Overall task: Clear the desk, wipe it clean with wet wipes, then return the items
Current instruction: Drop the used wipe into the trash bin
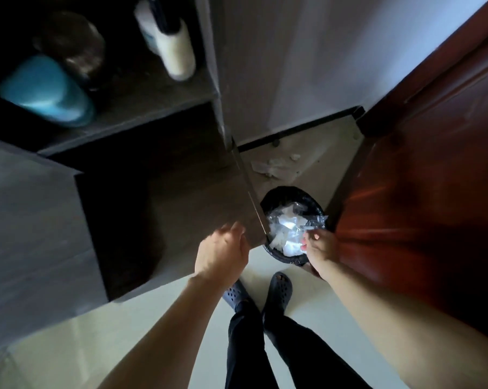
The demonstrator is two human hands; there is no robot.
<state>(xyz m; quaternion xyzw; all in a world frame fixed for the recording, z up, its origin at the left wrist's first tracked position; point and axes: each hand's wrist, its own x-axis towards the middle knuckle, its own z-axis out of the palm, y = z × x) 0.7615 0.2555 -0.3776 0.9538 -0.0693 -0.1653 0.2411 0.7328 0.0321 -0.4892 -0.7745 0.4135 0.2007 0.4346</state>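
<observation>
While a person stands at the dark desk unit (192, 197), a reddish wooden door (419, 192) on the right, the left hand (223, 254) grips the unit's near corner with curled fingers. On the floor between unit and door sits a black-lined bin (279, 193) holding crumpled white wipes (282, 240) and clear plastic (313, 221). The right hand (320, 248) hangs over its rim, fingers curled at the plastic, though blur hides whether they pinch anything.
</observation>
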